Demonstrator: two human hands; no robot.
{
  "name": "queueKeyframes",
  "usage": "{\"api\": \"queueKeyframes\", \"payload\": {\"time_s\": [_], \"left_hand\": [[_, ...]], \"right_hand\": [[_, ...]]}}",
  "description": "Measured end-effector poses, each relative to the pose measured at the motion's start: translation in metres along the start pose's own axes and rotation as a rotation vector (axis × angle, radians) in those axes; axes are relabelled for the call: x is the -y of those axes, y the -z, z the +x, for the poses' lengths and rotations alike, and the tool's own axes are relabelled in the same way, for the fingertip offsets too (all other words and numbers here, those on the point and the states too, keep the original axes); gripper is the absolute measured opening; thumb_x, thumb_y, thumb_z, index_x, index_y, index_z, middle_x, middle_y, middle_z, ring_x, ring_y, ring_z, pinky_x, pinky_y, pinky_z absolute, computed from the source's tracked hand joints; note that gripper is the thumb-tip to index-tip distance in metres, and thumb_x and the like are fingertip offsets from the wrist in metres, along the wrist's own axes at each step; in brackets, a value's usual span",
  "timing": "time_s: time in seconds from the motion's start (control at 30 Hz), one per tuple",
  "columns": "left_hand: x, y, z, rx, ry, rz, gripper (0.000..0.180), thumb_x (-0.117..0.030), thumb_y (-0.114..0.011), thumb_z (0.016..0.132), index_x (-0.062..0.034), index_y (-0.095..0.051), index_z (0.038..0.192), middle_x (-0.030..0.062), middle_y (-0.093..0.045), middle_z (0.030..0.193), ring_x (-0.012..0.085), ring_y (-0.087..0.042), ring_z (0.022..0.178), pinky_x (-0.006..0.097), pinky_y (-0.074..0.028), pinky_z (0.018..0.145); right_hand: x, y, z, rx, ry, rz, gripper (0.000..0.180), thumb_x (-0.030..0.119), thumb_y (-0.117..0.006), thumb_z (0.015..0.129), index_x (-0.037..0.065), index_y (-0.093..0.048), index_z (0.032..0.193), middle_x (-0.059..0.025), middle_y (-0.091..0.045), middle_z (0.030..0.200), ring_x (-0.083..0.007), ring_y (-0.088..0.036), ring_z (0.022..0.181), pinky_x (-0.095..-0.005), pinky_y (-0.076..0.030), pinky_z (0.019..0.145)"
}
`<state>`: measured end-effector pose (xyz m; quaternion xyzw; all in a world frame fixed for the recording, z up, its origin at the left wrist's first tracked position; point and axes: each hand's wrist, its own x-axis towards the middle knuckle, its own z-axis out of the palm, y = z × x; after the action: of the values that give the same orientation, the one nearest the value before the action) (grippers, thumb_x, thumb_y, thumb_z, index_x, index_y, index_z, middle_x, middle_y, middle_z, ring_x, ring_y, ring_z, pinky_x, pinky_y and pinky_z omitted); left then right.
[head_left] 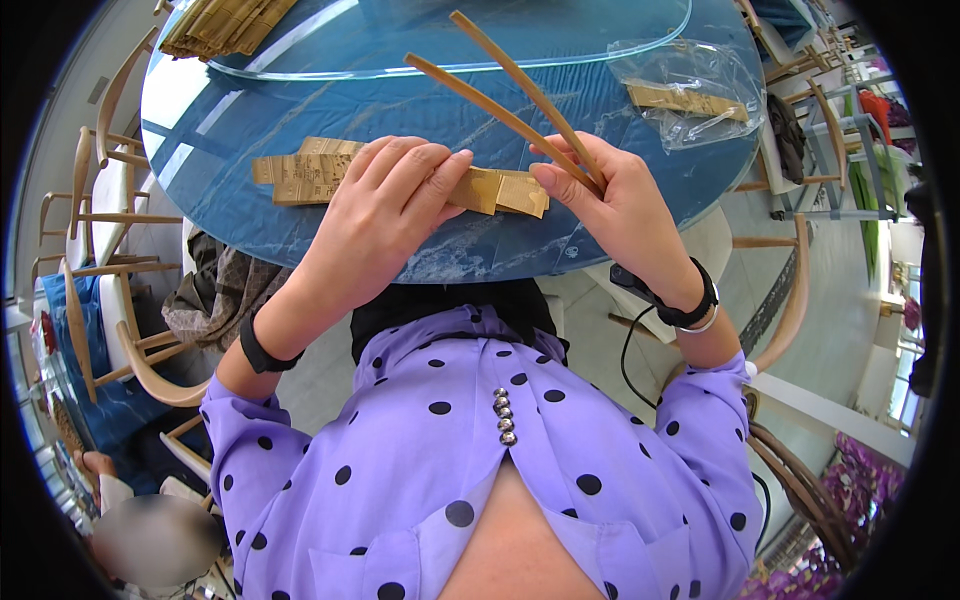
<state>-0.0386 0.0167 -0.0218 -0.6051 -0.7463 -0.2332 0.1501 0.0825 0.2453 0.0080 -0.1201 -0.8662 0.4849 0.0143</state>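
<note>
My right hand [618, 205] grips a pair of light wooden chopsticks [505, 95] near their lower ends; they angle up and to the left over the round blue table [300, 110]. My left hand [385, 205] pinches a flat tan paper sleeve [495, 190], which sticks out to the right from under its fingers. More tan paper sleeves [305, 170] lie in a loose row on the table just left of that hand. Both wrists wear black bands.
A glass turntable [450, 45] covers the table's far part, with a stack of sleeves [220, 25] at its far left. A clear plastic bag [685, 90] holding sleeves lies at right. Wooden chairs [95, 200] stand around; another person sits at lower left.
</note>
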Motion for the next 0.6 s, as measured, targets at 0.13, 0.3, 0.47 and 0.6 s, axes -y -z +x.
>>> {"api": "queueKeyframes", "payload": {"time_s": [0.13, 0.3, 0.47, 0.6], "left_hand": [[-0.008, 0.0, 0.004, -0.006, -0.027, -0.054, 0.053, -0.012, -0.076, 0.081, 0.0033, -0.062, 0.13, 0.0128, -0.06, 0.117, 0.0306, -0.06, 0.113, 0.045, -0.05, 0.1], [-0.009, 0.009, 0.006, 0.088, -0.078, -0.112, 0.059, -0.015, -0.072, 0.086, 0.0018, -0.057, 0.141, 0.0104, -0.056, 0.113, 0.0284, -0.06, 0.105, 0.042, -0.05, 0.094], [-0.014, 0.006, 0.003, 0.076, -0.035, -0.215, 0.065, -0.018, -0.074, 0.085, -0.0026, -0.055, 0.145, 0.009, -0.051, 0.104, 0.0296, -0.057, 0.099, 0.043, -0.049, 0.09], [-0.014, 0.007, 0.004, 0.098, -0.12, -0.135, 0.064, -0.018, -0.069, 0.089, 0.003, -0.052, 0.147, 0.0082, -0.053, 0.106, 0.0254, -0.058, 0.097, 0.039, -0.05, 0.087]], "right_hand": [[-0.002, -0.02, -0.005, 0.233, 0.058, 0.465, 0.029, 0.02, -0.069, 0.102, -0.003, -0.071, 0.12, -0.0045, -0.074, 0.088, -0.0085, -0.063, 0.076, -0.0247, -0.051, 0.077], [-0.002, -0.012, -0.004, 0.36, 0.037, 0.64, 0.023, 0.016, -0.069, 0.101, -0.001, -0.074, 0.116, -0.009, -0.078, 0.094, -0.0049, -0.062, 0.072, -0.0199, -0.046, 0.063], [-0.001, -0.013, -0.002, 0.439, 0.026, 0.694, 0.022, 0.016, -0.071, 0.099, 0.0, -0.075, 0.113, -0.0101, -0.078, 0.092, -0.0034, -0.063, 0.071, -0.0169, -0.04, 0.056], [-0.006, -0.022, 0.0, 0.411, 0.062, 0.705, 0.021, 0.015, -0.072, 0.097, -0.002, -0.074, 0.11, -0.0076, -0.077, 0.09, -0.0045, -0.064, 0.071, -0.0172, -0.041, 0.057]]}}
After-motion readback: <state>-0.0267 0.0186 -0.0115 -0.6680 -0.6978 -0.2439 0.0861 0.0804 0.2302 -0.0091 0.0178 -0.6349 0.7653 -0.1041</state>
